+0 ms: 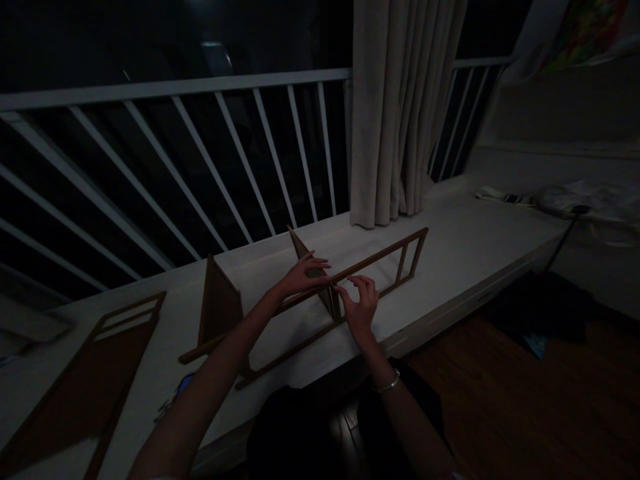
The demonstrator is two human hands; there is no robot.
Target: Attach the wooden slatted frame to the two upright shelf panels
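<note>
A wooden frame point(380, 254) lies on its side on the white ledge, with an upright side, lower rails and crosspieces at its right end. Two dark wooden panels stand across it: a left panel point(220, 300) and a middle panel point(299, 244). My left hand point(300, 275) rests over the middle panel and the top rail, fingers stretched out. On the other side of that joint, my right hand point(361, 305) has its thumb and forefinger drawn together against the frame. Whatever lies between those fingertips is too small and dark to make out.
A separate wooden panel with slats point(95, 373) lies flat at the left. Small metal pieces point(163, 410) and a blue-screened object point(184, 385) are partly behind my left forearm. White railing point(225, 83) and a curtain point(390, 113) border the ledge point(460, 247). Dark cloth point(540, 313) lies on the floor.
</note>
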